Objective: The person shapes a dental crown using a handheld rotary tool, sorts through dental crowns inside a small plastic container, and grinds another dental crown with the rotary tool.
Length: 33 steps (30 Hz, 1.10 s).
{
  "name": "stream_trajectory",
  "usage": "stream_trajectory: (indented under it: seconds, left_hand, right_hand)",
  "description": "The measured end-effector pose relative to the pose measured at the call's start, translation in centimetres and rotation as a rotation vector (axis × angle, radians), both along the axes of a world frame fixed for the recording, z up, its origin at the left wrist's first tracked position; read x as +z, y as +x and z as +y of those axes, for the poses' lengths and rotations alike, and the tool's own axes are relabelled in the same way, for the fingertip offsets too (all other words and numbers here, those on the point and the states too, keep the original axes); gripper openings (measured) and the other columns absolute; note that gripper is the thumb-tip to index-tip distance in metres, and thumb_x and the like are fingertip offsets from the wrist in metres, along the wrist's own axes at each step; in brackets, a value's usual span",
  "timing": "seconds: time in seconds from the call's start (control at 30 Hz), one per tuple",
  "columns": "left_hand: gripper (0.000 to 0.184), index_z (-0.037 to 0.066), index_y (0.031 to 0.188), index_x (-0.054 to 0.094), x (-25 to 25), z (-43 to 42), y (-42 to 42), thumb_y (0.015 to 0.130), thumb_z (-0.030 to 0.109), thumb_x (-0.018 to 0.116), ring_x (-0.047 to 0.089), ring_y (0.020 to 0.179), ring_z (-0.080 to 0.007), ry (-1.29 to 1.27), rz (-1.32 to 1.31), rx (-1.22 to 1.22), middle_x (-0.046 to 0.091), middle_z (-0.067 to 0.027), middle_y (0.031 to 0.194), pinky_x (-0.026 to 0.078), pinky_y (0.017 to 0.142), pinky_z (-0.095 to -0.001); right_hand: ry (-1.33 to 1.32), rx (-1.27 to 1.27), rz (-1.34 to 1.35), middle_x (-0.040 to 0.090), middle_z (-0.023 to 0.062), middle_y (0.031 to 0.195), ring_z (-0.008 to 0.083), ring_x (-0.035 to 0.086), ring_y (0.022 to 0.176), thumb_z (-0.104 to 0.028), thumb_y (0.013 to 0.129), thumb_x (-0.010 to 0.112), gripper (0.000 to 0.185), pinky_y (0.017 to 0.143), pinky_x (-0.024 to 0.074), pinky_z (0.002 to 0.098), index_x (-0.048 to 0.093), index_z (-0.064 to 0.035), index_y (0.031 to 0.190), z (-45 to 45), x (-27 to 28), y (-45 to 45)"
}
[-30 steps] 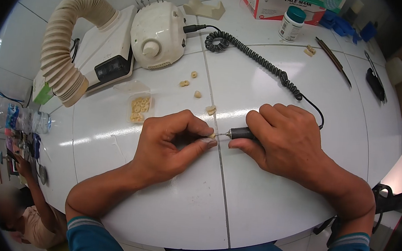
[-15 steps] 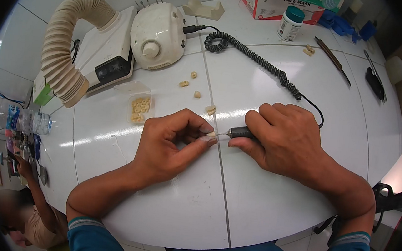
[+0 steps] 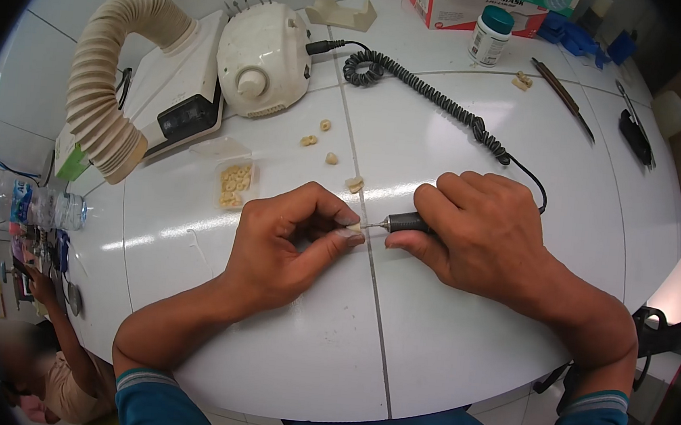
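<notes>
Between thumb and fingertips, my left hand (image 3: 294, 237) pinches a small cream tooth-like piece (image 3: 354, 227). My right hand (image 3: 484, 237) wraps round a black rotary handpiece (image 3: 407, 222), whose thin metal bit points left and meets or nearly meets the piece. A black coiled cord (image 3: 436, 95) links the handpiece to a white control unit (image 3: 263, 60). Just above my left fingertips lies another cream piece (image 3: 355, 185), with several more farther back. A small clear box (image 3: 235, 185) of similar pieces stands open behind my left hand.
A ribbed hose (image 3: 94, 69) arches at the left beside plastic bottles (image 3: 33, 203). At the back are a white jar (image 3: 489, 38) and a mask box (image 3: 455, 8). Brown-handled tool (image 3: 563, 96) and black-handled tool (image 3: 635, 135) lie right. Another person (image 3: 71, 375) sits lower left.
The camera view has shifted very slightly. Both hands keep nearly the same pose, with only a slight change in how the small piece sits at the bit.
</notes>
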State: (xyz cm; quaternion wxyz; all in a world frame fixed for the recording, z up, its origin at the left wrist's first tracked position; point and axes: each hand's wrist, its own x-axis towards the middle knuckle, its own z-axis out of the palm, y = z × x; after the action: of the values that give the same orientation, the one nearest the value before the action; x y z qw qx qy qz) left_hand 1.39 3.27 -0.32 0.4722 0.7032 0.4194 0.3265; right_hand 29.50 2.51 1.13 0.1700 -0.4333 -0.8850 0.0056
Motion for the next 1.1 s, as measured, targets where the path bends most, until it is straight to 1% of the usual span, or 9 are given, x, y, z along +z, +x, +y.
stream_trajectory:
  seconds: [0.2,0.3,0.5,0.6,0.7,0.8,0.9,1.0,1.1]
  left_hand:
    - [0.012,-0.002,0.106,0.075,-0.1,0.0,-0.3,0.097,-0.002,0.082,0.079,0.087,-0.0147,0.061,0.053,-0.01,0.082,-0.0108,0.097,0.064,0.08,-0.0296]
    - [0.015,-0.006,0.113,0.071,0.4,0.1,-0.7,0.1,-0.011,0.076,0.078,0.109,-0.0177,0.032,0.103,-0.088,0.076,-0.0148,0.115,0.064,0.099,-0.0311]
    - [0.014,-0.006,0.111,0.07,0.3,0.2,-0.6,0.1,-0.012,0.076,0.077,0.11,-0.0185,-0.039,0.019,-0.093,0.074,-0.0151,0.118,0.065,0.1,-0.0329]
    - [0.009,-0.006,0.107,0.072,0.2,0.2,-0.2,0.102,-0.005,0.079,0.077,0.093,-0.0137,-0.022,-0.041,-0.045,0.081,-0.0116,0.102,0.063,0.086,-0.0295]
    - [0.008,-0.006,0.11,0.071,0.6,0.2,-0.2,0.103,-0.006,0.076,0.078,0.094,-0.0135,-0.076,-0.022,-0.048,0.081,-0.0116,0.101,0.064,0.086,-0.0288]
    - [0.007,-0.006,0.11,0.07,0.6,0.2,-0.1,0.104,-0.005,0.075,0.078,0.095,-0.0139,-0.119,-0.062,-0.037,0.08,-0.0112,0.101,0.064,0.088,-0.0286]
    - [0.013,-0.003,0.116,0.066,0.7,0.4,-0.5,0.105,-0.005,0.074,0.078,0.105,-0.0179,-0.161,-0.016,-0.08,0.073,-0.0117,0.115,0.068,0.095,-0.0334]
    - [0.012,-0.003,0.115,0.067,1.0,0.4,-0.5,0.106,-0.005,0.074,0.079,0.104,-0.0184,-0.167,0.007,-0.084,0.072,-0.0124,0.117,0.069,0.095,-0.0334]
    - [0.012,-0.004,0.115,0.067,0.5,0.4,-0.5,0.106,-0.006,0.073,0.079,0.104,-0.0188,-0.141,-0.03,-0.085,0.072,-0.0132,0.118,0.069,0.094,-0.0328]
  right_hand:
    - [0.002,0.011,-0.02,0.064,0.0049,0.075,0.0226,0.068,0.067,-0.057,0.098,0.081,0.049,0.058,0.0498,0.0384,0.069,-0.0114,0.087,0.0,0.1,0.1]
    - [0.003,0.011,-0.016,0.064,0.0051,0.075,0.0228,0.068,0.067,-0.057,0.099,0.08,0.049,0.058,0.0499,0.0381,0.069,-0.0115,0.087,0.0,0.2,0.0]
    - [0.03,0.004,0.028,0.059,0.004,0.075,0.0212,0.062,0.062,-0.056,0.097,0.083,0.049,0.057,0.0465,0.0386,0.067,-0.0099,0.088,-0.1,-0.2,0.0]
    - [0.04,0.008,0.024,0.059,0.004,0.075,0.0212,0.062,0.062,-0.056,0.097,0.083,0.05,0.056,0.0463,0.0386,0.067,-0.0098,0.088,0.0,-0.3,0.0]
    - [-0.01,-0.007,0.0,0.064,0.0058,0.075,0.0234,0.069,0.067,-0.057,0.098,0.081,0.048,0.058,0.0506,0.0384,0.069,-0.0109,0.088,0.0,0.0,-0.1]
    - [-0.023,-0.013,0.007,0.065,0.0062,0.075,0.0236,0.069,0.067,-0.057,0.099,0.081,0.048,0.057,0.0504,0.0386,0.07,-0.0108,0.089,-0.1,0.1,0.0]
    - [-0.027,-0.014,-0.016,0.064,0.0063,0.075,0.0236,0.069,0.067,-0.057,0.1,0.079,0.049,0.057,0.0503,0.0386,0.07,-0.0108,0.089,-0.1,0.2,0.0]
    - [-0.031,-0.022,-0.019,0.064,0.0063,0.075,0.0235,0.068,0.066,-0.057,0.101,0.078,0.049,0.057,0.0497,0.0387,0.07,-0.0107,0.089,-0.1,0.2,0.0]
    - [0.024,-0.013,0.017,0.058,0.0036,0.073,0.0206,0.059,0.059,-0.058,0.099,0.081,0.051,0.055,0.0438,0.0386,0.069,-0.0096,0.088,-0.1,-0.2,0.0]
